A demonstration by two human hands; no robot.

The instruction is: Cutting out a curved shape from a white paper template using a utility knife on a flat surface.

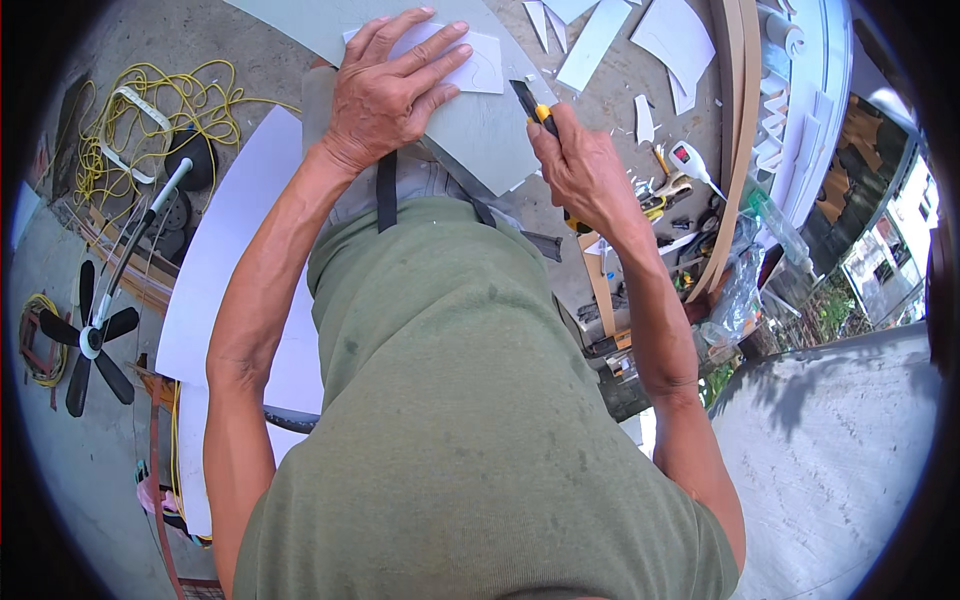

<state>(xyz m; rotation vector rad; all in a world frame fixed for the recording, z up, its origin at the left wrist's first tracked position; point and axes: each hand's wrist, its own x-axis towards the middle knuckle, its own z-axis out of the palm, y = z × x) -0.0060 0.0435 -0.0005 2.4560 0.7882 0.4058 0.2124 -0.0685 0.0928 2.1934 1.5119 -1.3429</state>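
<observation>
My left hand lies with its fingers spread over a small white sheet piece, which has a curved line drawn on it. Under that piece is a larger grey-green panel, its pointed corner toward my lap. In my right hand is a yellow and black utility knife, gripped near the panel's right edge. The knife's dark blade points up and to the left, apart from the white piece. My palm hides part of the knife's handle.
White offcuts lie on the floor ahead. A glue gun and scattered tools lie to the right, by curved brown strips. On the left are a large white sheet, a tangled yellow cord and a black-bladed fan.
</observation>
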